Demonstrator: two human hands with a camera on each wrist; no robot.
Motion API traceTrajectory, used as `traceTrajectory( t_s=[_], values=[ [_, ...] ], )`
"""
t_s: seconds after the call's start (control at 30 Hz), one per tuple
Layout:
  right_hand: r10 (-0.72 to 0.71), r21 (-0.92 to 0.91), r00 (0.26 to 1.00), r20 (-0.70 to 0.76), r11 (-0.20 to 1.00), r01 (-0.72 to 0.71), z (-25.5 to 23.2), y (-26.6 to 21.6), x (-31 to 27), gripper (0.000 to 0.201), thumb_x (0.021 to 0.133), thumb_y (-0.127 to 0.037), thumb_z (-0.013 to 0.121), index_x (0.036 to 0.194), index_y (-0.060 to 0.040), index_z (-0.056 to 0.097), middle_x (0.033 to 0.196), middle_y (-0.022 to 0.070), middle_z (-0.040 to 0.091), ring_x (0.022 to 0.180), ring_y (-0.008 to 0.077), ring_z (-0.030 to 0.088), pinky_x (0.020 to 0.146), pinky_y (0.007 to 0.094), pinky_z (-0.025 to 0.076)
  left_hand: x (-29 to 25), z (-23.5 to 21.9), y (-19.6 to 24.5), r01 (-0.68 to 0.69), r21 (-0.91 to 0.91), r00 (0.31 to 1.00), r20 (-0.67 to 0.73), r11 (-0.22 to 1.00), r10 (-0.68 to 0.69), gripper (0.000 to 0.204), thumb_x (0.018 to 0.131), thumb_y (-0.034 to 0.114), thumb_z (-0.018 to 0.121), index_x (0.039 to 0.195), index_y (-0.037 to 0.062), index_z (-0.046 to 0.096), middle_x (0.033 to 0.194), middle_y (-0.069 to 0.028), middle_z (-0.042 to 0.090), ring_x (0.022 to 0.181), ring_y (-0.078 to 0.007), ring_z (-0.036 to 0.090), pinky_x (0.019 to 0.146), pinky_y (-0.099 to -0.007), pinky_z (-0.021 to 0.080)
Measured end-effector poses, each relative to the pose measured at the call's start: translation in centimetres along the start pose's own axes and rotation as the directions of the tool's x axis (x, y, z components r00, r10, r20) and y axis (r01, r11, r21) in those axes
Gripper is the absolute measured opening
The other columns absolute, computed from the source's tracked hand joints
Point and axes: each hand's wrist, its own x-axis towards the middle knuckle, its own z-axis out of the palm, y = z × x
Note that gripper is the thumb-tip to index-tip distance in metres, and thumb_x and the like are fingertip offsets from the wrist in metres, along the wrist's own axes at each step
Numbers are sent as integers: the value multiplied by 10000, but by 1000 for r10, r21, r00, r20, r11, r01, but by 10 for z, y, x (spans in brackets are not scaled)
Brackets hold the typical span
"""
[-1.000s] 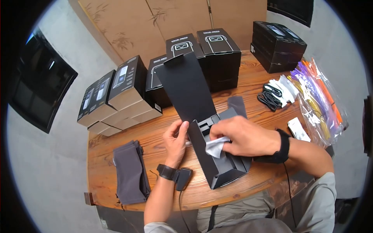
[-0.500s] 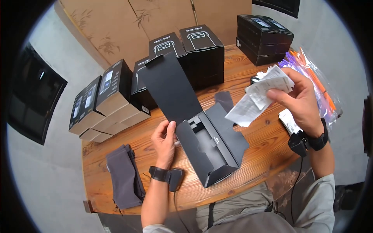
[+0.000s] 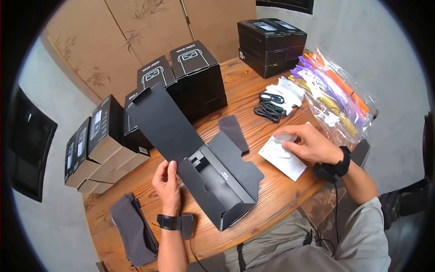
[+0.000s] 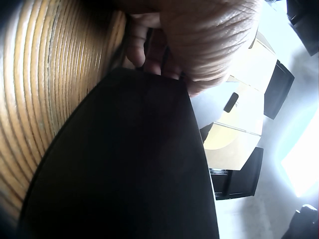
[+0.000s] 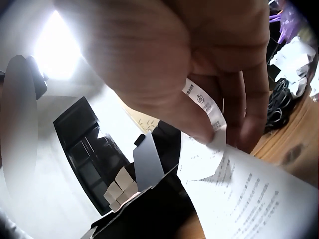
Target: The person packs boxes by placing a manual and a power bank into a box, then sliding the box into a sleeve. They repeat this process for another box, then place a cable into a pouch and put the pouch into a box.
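Observation:
An unfolded black box (image 3: 213, 181) lies on the table, its long lid flap (image 3: 165, 122) raised and a grey insert inside. The left hand (image 3: 167, 188) holds the box's left edge near the flap, thumb on top; the left wrist view shows this hand (image 4: 199, 45) at the end of a dark panel (image 4: 124, 159). Right of the box, the right hand (image 3: 310, 145) pinches printed white papers (image 3: 283, 158) between thumb and fingers, low over the table. In the right wrist view, the hand (image 5: 199, 74) grips the papers (image 5: 244, 199), one small slip curling over the thumb.
Black boxes (image 3: 197, 77) stand behind, more boxes (image 3: 102, 140) at left and a stack (image 3: 272, 45) at back right. Coiled black cables (image 3: 269, 109), a plastic bag of coloured strips (image 3: 335, 95), dark cloths (image 3: 131, 229) and a small grey cloth (image 3: 233, 131) lie on the wooden table (image 3: 204, 242).
The right hand has drawn the papers out of the box, raised them to the right, then lowered them toward the table. The left hand still holds the box; the head view has shifted.

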Motion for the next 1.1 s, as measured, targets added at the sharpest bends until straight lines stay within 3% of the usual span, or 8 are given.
traceTrajectory(
  t_s=[0.27,0.37,0.47,0.6,0.7,0.9,1.0,1.1],
  values=[
    [-106,-182,994,-8,978,102,8,17,2,218,859,-131,641,1018,13,681,844,168,676,738,281,643,671,344,499,1,-2,-1,0,6,1000,6,1000,0,186,957,150,626,1050,-3,678,798,31,596,634,-22,457,574,-174,368],
    [8,-137,998,-62,990,-17,6,11,-3,193,863,-157,650,930,20,689,806,166,654,713,284,624,649,362,480,0,0,-1,-7,6,1000,1,1000,7,185,958,145,625,1051,-4,678,804,29,600,638,-22,459,575,-174,370],
    [0,-152,1000,26,988,4,0,8,-9,187,868,-138,670,984,8,687,854,121,658,723,215,626,657,309,493,0,0,0,-4,4,1000,0,1000,4,184,958,143,623,1052,-6,678,808,28,602,641,-23,462,576,-173,372],
    [-32,-229,939,341,966,116,-9,-1,-14,198,865,-152,641,962,19,667,804,183,620,754,331,608,679,395,471,0,-1,0,-13,14,1000,5,1000,13,184,959,141,622,1054,-7,676,808,30,602,643,-23,465,577,-171,373],
    [-14,-253,910,415,959,130,-10,-14,-11,196,864,-137,631,966,28,661,846,189,622,790,341,610,701,411,468,1,-1,-1,-15,8,1000,12,1000,15,185,959,142,622,1056,-6,675,809,30,602,644,-23,466,577,-171,374],
    [-72,-314,900,431,923,225,2,-4,-5,294,835,-124,642,1093,15,617,1050,179,623,977,342,605,845,420,479,0,0,1,-11,-3,1000,11,1000,11,184,957,142,626,1058,-3,676,814,28,608,644,-23,469,575,-171,377],
    [-279,-238,925,257,910,341,16,11,-6,395,836,-149,652,1201,-21,574,1015,143,603,965,309,602,833,379,489,0,0,1,-7,0,1000,5,1000,7,182,956,140,628,1059,-2,677,817,27,612,645,-22,472,575,-170,378],
    [-173,-258,975,139,944,204,19,6,-10,497,798,-203,714,1237,-36,552,1050,142,601,982,311,599,854,387,486,0,-1,0,-4,2,1000,3,1000,4,182,955,139,629,1059,-1,679,817,27,613,645,-22,473,575,-170,379]
  ],
)
